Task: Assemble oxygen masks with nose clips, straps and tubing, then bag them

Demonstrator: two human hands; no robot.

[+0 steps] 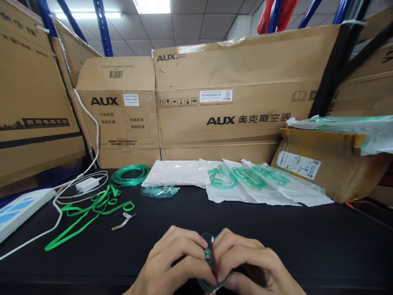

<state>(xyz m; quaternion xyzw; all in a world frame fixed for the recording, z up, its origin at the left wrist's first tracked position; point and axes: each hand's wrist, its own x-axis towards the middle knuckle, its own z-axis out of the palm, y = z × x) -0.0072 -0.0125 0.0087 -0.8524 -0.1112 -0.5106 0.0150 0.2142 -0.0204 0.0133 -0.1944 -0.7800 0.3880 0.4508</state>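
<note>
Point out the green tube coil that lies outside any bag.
The leftmost green coil, loose on the black table; the three other coils on the table show inside bags.

two hands (181, 259), one held piece (208, 255), one tubing coil (130, 181), three tabletop tubing pouches (250, 178)

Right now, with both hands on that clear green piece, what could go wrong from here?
The clear green piece is held between the fingers of the left hand and right hand, so it might slip or bend under uneven pressure. The green straps lie tangled close to the white cable and could snag if pulled. The plastic bag overhangs the brown box, so a knock might drop it.
</note>
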